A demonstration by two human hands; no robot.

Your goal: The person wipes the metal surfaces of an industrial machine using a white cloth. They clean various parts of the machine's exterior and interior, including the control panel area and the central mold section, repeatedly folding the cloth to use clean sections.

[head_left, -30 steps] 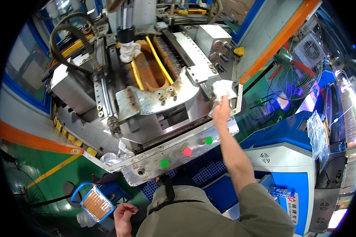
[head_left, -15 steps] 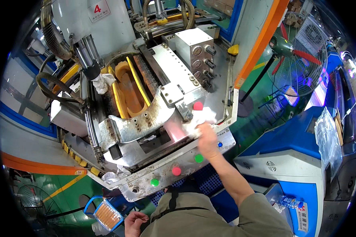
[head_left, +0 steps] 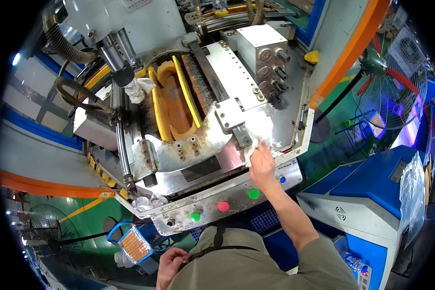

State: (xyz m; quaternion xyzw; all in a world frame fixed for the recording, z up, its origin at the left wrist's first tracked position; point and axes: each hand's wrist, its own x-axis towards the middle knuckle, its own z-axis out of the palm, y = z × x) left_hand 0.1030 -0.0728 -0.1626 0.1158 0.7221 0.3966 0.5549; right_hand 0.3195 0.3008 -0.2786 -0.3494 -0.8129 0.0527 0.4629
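Seen from above, the person's right arm (head_left: 292, 217) reaches forward, slanting inward from the lower right, with the elbow slightly bent and the forearm bare. The right hand (head_left: 262, 166) is out ahead – its back turned upward, fingers bent into a grip, fingertips hidden. The left hand (head_left: 172, 266) rests low beside the trunk (head_left: 232, 266) – fingers loosely curled and pointing inward, its wrist (head_left: 164, 281) near the lower edge of the view.

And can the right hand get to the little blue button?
Probably yes: the blue button sits close by with nothing covering it. The right hand would likely need to draw back a bit, and it's holding a white cloth.
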